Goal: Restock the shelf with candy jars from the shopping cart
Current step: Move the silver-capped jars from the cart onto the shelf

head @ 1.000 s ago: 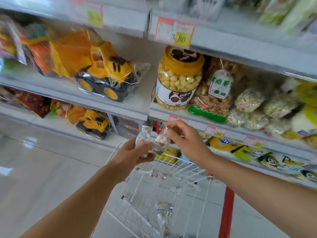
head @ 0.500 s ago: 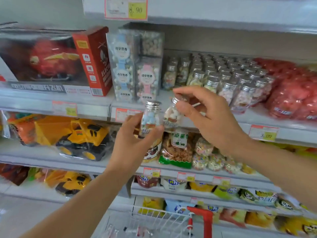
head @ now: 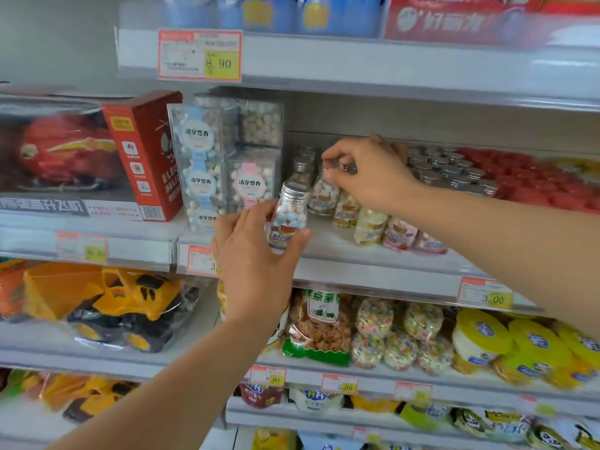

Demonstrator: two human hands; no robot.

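My left hand [head: 251,254] grips a small clear candy jar [head: 289,216] with a silver cap and blue and white sweets, held upright just in front of the shelf edge [head: 373,274]. My right hand [head: 370,177] reaches over the shelf and pinches the silver cap of a second jar [head: 323,196] with pink and white sweets, which stands at the left end of the jar rows. Several more capped jars [head: 451,173] fill the shelf behind and to the right. The shopping cart is out of view.
Clear boxes of sweets [head: 224,164] stand left of the jars, beside a red toy box [head: 143,157]. Red packets [head: 535,180] lie at the right. The shelf above [head: 357,66] overhangs. Snack bags [head: 399,332] and a yellow toy truck [head: 126,310] fill the shelf below.
Both hands rose from the cart to the candy shelf. My right hand carried its jar in among the jar rows; my left hand still holds its jar in front of the shelf edge.
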